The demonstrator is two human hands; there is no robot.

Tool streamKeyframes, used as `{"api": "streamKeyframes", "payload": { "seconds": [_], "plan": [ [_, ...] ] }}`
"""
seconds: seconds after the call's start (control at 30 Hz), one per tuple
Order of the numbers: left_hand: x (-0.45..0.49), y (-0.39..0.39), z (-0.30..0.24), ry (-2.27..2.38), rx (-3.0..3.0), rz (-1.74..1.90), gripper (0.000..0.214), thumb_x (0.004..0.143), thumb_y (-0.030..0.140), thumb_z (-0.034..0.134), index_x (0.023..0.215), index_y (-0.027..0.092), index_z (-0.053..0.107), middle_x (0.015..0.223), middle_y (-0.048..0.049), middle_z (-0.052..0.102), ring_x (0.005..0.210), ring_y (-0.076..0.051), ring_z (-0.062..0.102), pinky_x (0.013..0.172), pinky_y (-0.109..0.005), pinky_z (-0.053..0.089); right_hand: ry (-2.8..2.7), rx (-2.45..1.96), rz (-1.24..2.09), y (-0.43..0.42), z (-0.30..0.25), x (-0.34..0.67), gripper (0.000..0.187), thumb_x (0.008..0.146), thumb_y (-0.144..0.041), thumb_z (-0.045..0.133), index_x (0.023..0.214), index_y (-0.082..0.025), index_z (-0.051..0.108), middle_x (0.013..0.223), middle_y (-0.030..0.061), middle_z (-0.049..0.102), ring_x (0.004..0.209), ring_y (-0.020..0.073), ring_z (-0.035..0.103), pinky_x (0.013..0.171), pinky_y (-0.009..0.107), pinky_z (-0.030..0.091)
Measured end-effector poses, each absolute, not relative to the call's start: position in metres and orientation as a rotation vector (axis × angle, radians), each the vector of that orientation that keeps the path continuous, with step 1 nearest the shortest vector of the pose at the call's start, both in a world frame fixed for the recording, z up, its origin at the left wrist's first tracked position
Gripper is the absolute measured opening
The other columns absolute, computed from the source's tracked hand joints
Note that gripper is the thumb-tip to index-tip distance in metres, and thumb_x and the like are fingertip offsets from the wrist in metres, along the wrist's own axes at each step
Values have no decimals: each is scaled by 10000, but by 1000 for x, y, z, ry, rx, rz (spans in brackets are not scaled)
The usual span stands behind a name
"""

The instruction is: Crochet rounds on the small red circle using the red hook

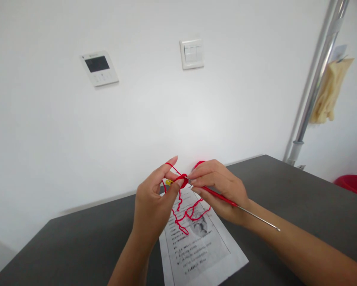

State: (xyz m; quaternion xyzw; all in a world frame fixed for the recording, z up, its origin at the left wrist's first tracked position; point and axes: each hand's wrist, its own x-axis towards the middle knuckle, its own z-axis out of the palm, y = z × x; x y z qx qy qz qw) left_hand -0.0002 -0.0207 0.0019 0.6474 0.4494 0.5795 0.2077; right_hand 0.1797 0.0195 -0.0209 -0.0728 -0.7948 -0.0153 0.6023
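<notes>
My left hand point(154, 190) pinches a small piece of red crochet work point(182, 181) between thumb and fingers. Red yarn point(172, 167) runs from the raised index finger down to the piece. Beside it, near the left fingers, shows a small yellow stitch marker point(168, 182). In my right hand point(221, 186) is a crochet hook point(220, 195) with a red grip and metal ends; its front tip meets the crochet work. Loose yarn strands hang below the hands over a printed sheet point(202, 258). A ball of red yarn point(199, 163) is partly hidden behind the right hand.
The dark grey table point(91, 242) meets a white wall, which carries a switch plate point(192, 54) and an intercom panel point(100, 68). At right stand a metal pole point(318, 79), hanging yellow gloves point(330, 91) and a red basin point(354, 183).
</notes>
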Motion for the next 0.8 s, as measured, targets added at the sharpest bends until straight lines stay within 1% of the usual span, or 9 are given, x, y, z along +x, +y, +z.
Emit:
{"api": "streamKeyframes", "payload": {
  "seconds": [0.1,0.17,0.23,0.37,0.43,0.5,0.57,0.67,0.8],
  "plan": [
    [-6,-19,5,1286,1849,1634,369,821,231,726,1190,231,722,814,23,731,887,-183,665,1022,-345,445,-1872,-152,53,14,-15,184,158,931,-118,615,1063,-201,643,1002,97,751,958,208,700,851,376,586],
    [-7,-17,6,1311,1906,1637,267,829,224,714,1093,229,750,895,-7,756,995,-206,670,1033,-344,435,-1919,-178,85,12,-12,188,153,936,-121,610,1066,-195,641,988,102,756,946,207,707,834,360,591],
    [-6,-15,6,1358,1953,1638,198,833,212,698,1020,233,755,971,-27,767,1045,-223,670,1012,-350,447,-1976,-233,102,9,-9,192,145,943,-132,602,1064,-205,637,975,96,759,924,206,713,804,346,594],
    [-3,-11,5,1413,1985,1621,188,812,188,689,987,234,741,954,-29,768,974,-231,693,956,-365,484,-2037,-347,137,5,-2,200,125,942,-149,606,1034,-222,652,960,87,762,879,204,729,761,331,593],
    [-2,-10,5,1410,1982,1620,178,807,178,685,967,231,743,935,-27,764,963,-229,692,950,-365,491,-2037,-397,225,3,0,202,103,928,-150,623,990,-212,677,946,78,767,853,197,733,749,318,588],
    [-2,-9,5,1382,1922,1633,177,804,185,690,965,226,749,909,-24,757,944,-222,690,938,-358,498,-1960,-459,433,4,1,202,65,905,-162,656,932,-197,704,909,65,775,809,185,736,710,293,586],
    [-3,-9,5,1297,1784,1629,206,788,211,716,992,211,752,838,-15,739,860,-204,691,871,-341,524,-1793,-477,735,7,-1,200,25,872,-204,713,872,-180,715,843,51,780,756,172,739,671,271,591],
    [-7,-9,5,1106,1551,1501,253,745,233,774,993,186,760,728,5,700,694,-153,663,703,-275,532,-1535,-334,1093,14,-7,193,127,814,-266,791,820,-164,715,785,35,784,704,152,745,669,260,613],
    [-11,-10,9,941,1406,1364,229,705,196,821,931,180,783,696,12,684,647,-106,637,648,-213,502,-1449,-203,1131,19,-14,185,117,771,-233,833,811,-178,738,832,36,803,725,135,758,684,239,626]
  ]
}}
